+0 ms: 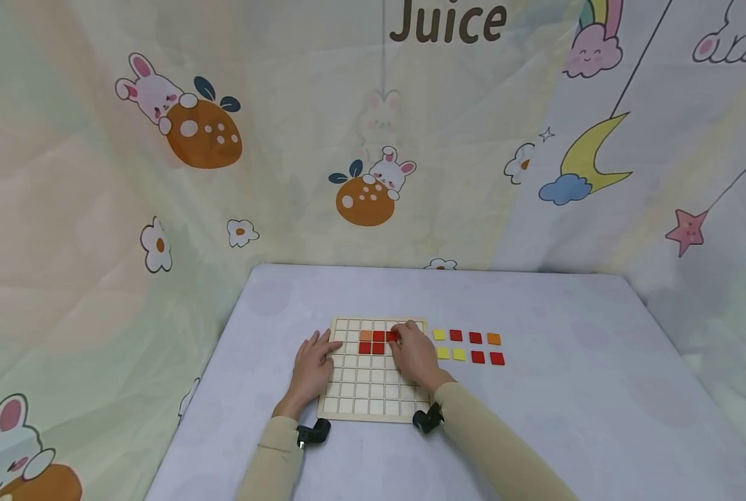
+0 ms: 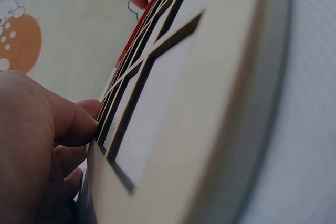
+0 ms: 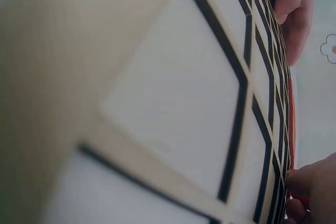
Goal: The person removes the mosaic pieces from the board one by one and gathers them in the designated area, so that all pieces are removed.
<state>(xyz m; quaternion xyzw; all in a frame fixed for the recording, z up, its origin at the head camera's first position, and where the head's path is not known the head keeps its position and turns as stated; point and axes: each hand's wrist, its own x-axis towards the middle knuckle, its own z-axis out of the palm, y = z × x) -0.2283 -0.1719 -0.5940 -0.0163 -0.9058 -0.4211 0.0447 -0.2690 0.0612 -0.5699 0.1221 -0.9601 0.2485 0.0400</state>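
A pale wooden grid board lies on the table. On it are an orange tile and several red tiles, in two neighbouring rows. My right hand reaches over the board's right half and pinches a red tile at the right end of the upper row. My left hand rests along the left edge, its thumb on the board and its fingers extended forward. In the left wrist view, fingers of the left hand touch the board's border. The right wrist view shows the right hand's fingertips low at the grid.
Right of the board lie two rows of loose tiles: yellow tiles, red tiles and an orange tile. The white table stands before a printed cloth backdrop. Each wrist wears a dark camera.
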